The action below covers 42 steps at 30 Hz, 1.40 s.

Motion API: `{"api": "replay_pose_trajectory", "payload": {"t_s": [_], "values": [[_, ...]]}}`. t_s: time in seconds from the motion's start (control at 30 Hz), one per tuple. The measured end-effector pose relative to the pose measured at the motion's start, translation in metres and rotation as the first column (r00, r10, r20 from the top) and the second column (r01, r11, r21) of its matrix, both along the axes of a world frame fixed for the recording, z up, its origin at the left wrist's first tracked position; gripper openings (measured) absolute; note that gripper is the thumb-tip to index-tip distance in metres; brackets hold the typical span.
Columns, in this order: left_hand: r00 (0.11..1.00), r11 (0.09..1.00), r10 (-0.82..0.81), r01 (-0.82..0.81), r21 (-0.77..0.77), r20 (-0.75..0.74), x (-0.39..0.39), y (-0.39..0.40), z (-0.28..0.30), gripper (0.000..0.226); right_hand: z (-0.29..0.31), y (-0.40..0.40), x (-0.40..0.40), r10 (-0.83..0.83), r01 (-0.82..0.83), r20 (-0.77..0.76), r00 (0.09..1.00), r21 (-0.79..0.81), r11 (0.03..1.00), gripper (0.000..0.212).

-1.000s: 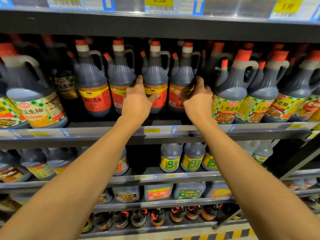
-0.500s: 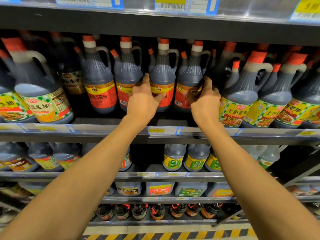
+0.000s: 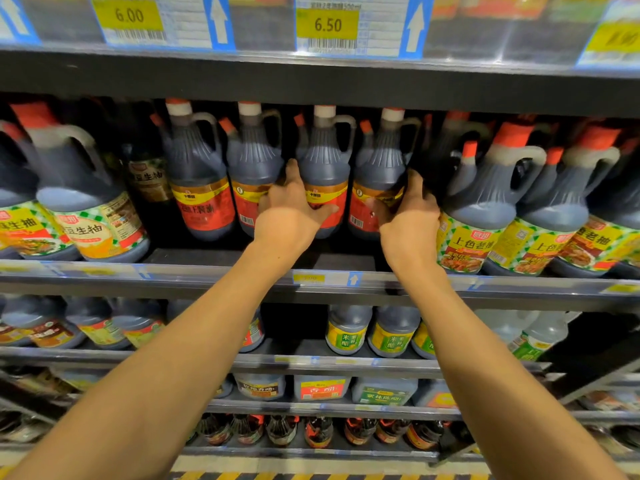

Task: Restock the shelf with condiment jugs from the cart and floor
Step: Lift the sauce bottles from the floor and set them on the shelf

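Both arms reach up to the shelf (image 3: 332, 271) that carries the dark red-labelled jugs, and the hands bracket a pair of them from the outside. The left hand (image 3: 291, 216) lies against the third jug (image 3: 323, 174) of that row, its forefinger pushed up into the gap on the jug's left flank and its thumb spread across the red label, fingers only loosely bent. The right hand (image 3: 410, 220) cups the right flank of the fourth jug (image 3: 377, 181), thumb on the label and fingers going behind the bottle, where I cannot tell how far they curl.

Held this way, one hand on each outer side, the two jugs can be squeezed together and slid as a unit, which looks like squaring them up with their two neighbours to the left. They stand upright, set well back from the shelf's front edge (a bare strip of board shows ahead of them), with more jugs behind.

Toward the shelf's right end the yellow-labelled jugs (image 3: 467, 233) crowd close to the right hand's knuckles, so there is little room on that side. Neither cart nor spare jugs on the floor are in sight.
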State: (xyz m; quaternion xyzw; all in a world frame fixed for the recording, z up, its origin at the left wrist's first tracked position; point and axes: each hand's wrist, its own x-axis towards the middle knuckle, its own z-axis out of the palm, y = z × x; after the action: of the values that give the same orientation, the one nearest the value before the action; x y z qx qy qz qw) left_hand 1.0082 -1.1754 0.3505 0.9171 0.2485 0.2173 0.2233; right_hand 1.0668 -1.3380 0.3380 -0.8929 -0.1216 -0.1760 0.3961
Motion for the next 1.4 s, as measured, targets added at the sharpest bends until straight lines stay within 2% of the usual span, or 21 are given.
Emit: {"api": "replay_pose_trajectory", "payload": {"t_s": [0.4, 0.47, 0.57, 0.67, 0.77, 0.9, 1.2, 1.4], "values": [[0.999, 0.997, 0.016, -0.013, 0.071, -0.037, -0.01, -0.011, 0.002, 0.104, 0.003, 0.0, -0.003, -0.008, 0.008, -0.03, 1.0, -0.009, 1.0, 0.077], [1.0, 0.996, 0.015, -0.017, 0.087, 0.025, -0.018, -0.003, 0.002, 0.102, 0.003, -0.001, -0.004, -0.006, 0.006, -0.016, 1.0, 0.007, 1.0, 0.077], [0.977, 0.986, 0.078, -0.106, 0.133, 0.197, -0.038, 0.023, 0.002, 0.087, 0.002, -0.001, -0.01, 0.003, -0.004, 0.013, 1.0, 0.051, 0.999, 0.074], [0.948, 0.986, 0.134, -0.158, 0.06, 0.289, -0.055, 0.044, 0.007, 0.086, 0.005, 0.003, -0.021, -0.015, 0.016, -0.004, 1.0, 0.084, 0.996, 0.074], [0.958, 0.984, 0.146, -0.166, 0.062, 0.247, -0.061, 0.045, 0.012, 0.09, 0.01, 0.011, -0.037, -0.032, 0.032, -0.003, 0.999, 0.045, 0.998, 0.076], [0.974, 0.978, 0.139, -0.163, 0.131, 0.178, -0.055, 0.041, 0.015, 0.09, 0.014, 0.018, -0.051, -0.012, 0.013, 0.032, 0.999, -0.01, 1.0, 0.066], [0.984, 0.982, 0.15, -0.16, 0.1, 0.093, -0.05, 0.044, 0.018, 0.088, 0.021, 0.021, -0.065, -0.003, 0.002, -0.005, 1.0, -0.034, 0.999, 0.066], [0.995, 0.995, 0.095, -0.095, 0.044, 0.008, -0.043, 0.056, 0.022, 0.087, 0.026, 0.017, -0.064, -0.005, 0.005, -0.015, 1.0, -0.033, 0.999, 0.061]]}}
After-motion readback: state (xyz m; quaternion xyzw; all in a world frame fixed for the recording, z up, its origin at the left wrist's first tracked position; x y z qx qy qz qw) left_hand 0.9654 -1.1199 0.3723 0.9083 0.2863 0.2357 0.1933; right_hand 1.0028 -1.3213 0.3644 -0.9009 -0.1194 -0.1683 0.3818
